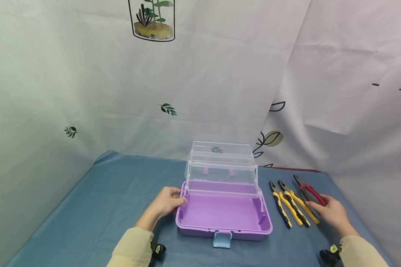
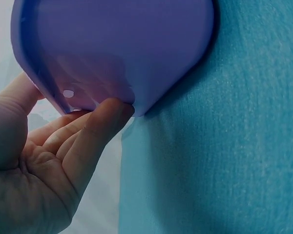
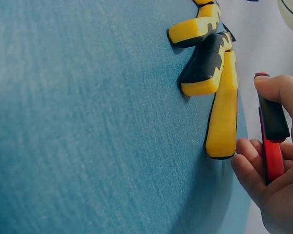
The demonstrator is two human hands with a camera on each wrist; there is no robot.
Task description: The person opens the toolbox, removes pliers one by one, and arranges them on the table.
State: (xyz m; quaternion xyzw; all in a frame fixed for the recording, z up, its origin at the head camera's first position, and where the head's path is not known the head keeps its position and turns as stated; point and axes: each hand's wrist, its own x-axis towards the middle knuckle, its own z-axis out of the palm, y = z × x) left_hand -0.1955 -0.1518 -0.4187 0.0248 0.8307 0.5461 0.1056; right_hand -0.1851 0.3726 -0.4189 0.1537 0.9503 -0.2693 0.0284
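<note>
A purple toolbox (image 1: 220,213) with its clear lid raised stands in the middle of the head view. My left hand (image 1: 163,205) grips its left side wall, thumb at the rim; the left wrist view shows the fingers against the purple wall (image 2: 127,44). On the right, my right hand (image 1: 335,215) holds pliers with red and black handles (image 1: 315,194), their jaws pointing away from me. In the right wrist view, the thumb lies on one pliers handle (image 3: 273,117) and the fingers are about the other. Two yellow-and-black pliers (image 1: 282,205) lie between toolbox and right hand.
Blue cloth (image 1: 120,200) covers the table. Behind it hangs a pale printed curtain (image 1: 120,74), which also runs along both sides. At the toolbox's front, a light blue latch (image 1: 222,240) hangs down. A clear tray (image 1: 224,174) spans the box's back part.
</note>
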